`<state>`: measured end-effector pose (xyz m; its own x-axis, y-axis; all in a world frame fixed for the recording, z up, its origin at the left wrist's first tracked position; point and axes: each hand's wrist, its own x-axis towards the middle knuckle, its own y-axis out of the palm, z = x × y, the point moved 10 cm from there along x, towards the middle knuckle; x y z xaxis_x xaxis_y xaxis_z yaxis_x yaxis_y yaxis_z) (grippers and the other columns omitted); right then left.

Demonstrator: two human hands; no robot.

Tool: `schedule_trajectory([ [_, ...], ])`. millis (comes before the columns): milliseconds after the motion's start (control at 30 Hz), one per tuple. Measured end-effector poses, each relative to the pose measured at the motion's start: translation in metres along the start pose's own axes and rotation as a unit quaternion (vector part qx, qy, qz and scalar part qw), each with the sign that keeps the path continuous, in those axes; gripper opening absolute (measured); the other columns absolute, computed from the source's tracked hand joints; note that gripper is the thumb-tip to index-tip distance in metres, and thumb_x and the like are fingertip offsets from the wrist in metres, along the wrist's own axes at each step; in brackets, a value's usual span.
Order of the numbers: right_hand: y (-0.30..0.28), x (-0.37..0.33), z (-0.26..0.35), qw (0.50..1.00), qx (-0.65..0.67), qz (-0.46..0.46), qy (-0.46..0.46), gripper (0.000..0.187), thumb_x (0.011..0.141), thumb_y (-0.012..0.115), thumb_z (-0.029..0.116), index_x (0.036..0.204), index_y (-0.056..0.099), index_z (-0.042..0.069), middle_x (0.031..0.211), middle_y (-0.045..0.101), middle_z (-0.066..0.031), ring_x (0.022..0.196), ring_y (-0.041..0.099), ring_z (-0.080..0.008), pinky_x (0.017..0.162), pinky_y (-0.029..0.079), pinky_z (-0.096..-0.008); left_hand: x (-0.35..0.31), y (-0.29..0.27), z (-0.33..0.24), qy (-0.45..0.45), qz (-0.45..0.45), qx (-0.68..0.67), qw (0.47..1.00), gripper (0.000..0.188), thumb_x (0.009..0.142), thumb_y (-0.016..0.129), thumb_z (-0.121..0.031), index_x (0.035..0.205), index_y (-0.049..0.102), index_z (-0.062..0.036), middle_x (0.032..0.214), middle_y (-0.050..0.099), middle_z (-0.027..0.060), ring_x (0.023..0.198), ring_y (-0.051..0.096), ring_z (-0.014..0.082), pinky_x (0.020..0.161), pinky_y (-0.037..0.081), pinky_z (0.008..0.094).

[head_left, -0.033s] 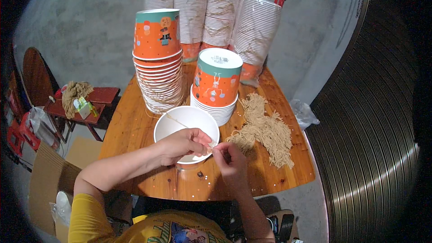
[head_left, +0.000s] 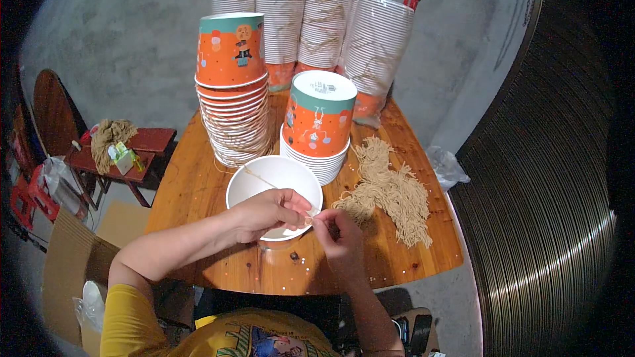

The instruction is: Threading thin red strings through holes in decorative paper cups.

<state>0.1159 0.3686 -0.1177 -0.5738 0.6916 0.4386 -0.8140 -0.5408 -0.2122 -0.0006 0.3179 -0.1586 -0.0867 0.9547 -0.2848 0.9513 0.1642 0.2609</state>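
A white paper bowl stands mouth up near the middle of the wooden table. Across its opening runs a thin tan string, reaching down to my hands. Over the bowl's near right rim, my left hand pinches the string between thumb and finger. Against its fingertips my right hand is closed in a pinch too, with a small loop of string showing between the two. Just beyond my right hand lies a tangled pile of tan strings.
Behind the bowl rise an upside-down stack of orange paper buckets, wound with string lower down, and a shorter matching stack. Tall plastic-wrapped stacks line the far edge. A cardboard box and red bench are at left.
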Motion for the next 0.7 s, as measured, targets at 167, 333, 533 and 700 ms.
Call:
schedule_trajectory([
  [167,-0.002,0.003,0.003,0.999,-0.044,0.007,-0.003,0.007,0.082,0.063,0.003,0.088,0.059,0.004,0.067,0.051,0.0019,0.06,0.047,-0.005,0.053,0.039,-0.0223,-0.001,0.002,0.002,-0.024,0.009,-0.055,0.998,0.026,0.081,0.061,0.003,0.105,0.053,0.001,0.095,0.06,0.0071,0.08,0.058,0.0125,0.073,0.048,0.0209],
  [333,0.0,-0.004,0.045,0.932,-0.203,0.026,-0.298,0.021,0.072,0.066,-0.002,0.09,0.063,0.008,0.07,0.05,-0.0026,0.061,0.055,-0.0181,0.052,0.044,-0.0288,0.001,0.002,0.001,-0.029,0.011,-0.017,0.999,0.024,0.081,0.061,0.004,0.104,0.052,0.0014,0.096,0.061,0.0086,0.083,0.061,0.0134,0.076,0.05,0.0217],
  [533,0.01,-0.002,0.037,0.886,-0.328,0.105,-0.31,0.034,0.064,0.067,0.0,0.093,0.066,0.018,0.07,0.052,-0.003,0.061,0.055,-0.0198,0.049,0.044,-0.0311,-0.001,-0.002,0.001,-0.043,-0.008,-0.026,0.999,0.023,0.081,0.061,0.003,0.101,0.051,0.0012,0.095,0.06,0.0102,0.081,0.061,0.0143,0.072,0.052,0.0222],
  [700,0.013,0.001,0.056,0.887,-0.302,0.085,-0.339,0.023,0.068,0.066,0.0,0.087,0.062,0.012,0.071,0.053,-0.0039,0.059,0.055,-0.0195,0.049,0.044,-0.0302,0.0,-0.005,0.002,-0.037,-0.01,-0.029,0.999,0.023,0.081,0.062,0.003,0.101,0.051,0.0012,0.094,0.06,0.01,0.079,0.061,0.0143,0.072,0.052,0.0224],
])
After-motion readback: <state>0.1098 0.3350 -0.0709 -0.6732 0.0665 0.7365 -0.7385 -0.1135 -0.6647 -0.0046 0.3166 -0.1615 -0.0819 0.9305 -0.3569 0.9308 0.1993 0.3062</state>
